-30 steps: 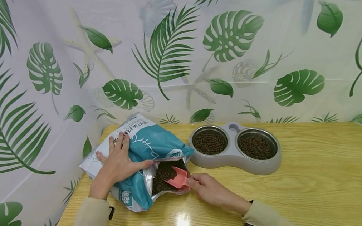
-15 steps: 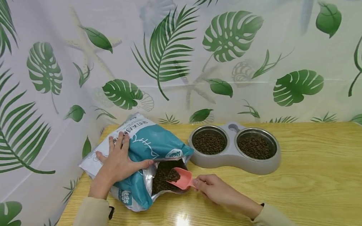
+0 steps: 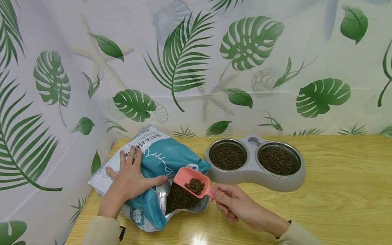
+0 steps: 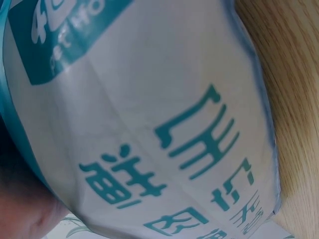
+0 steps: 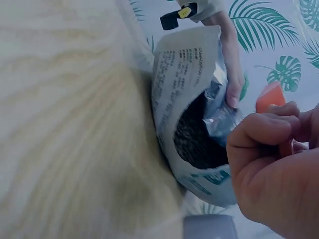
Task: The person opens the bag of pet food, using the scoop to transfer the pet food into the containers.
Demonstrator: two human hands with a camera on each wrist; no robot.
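A teal and white pet food bag (image 3: 157, 161) lies on the wooden table (image 3: 329, 204), its mouth open toward me with brown kibble (image 3: 179, 198) inside. My left hand (image 3: 130, 175) rests flat on top of the bag, fingers spread, thumb at the opening. My right hand (image 3: 232, 205) pinches the handle of a pink scoop (image 3: 190, 179) carrying kibble, lifted just above the bag's mouth. The left wrist view is filled by the bag's printed side (image 4: 164, 124). In the right wrist view I see the open bag (image 5: 192, 124), the scoop (image 5: 269, 97) and my curled right fingers (image 5: 264, 144).
A grey double feeder (image 3: 256, 168) with two steel bowls holding kibble (image 3: 227, 157) (image 3: 277, 161) stands just right of the bag. A leaf-print curtain (image 3: 190, 60) hangs behind and to the left. Bare tabletop stretches to the right.
My right hand has lifted the pink scoop out of the bag's mouth with kibble in it, tilting it upward. The left hand has stayed on the bag.
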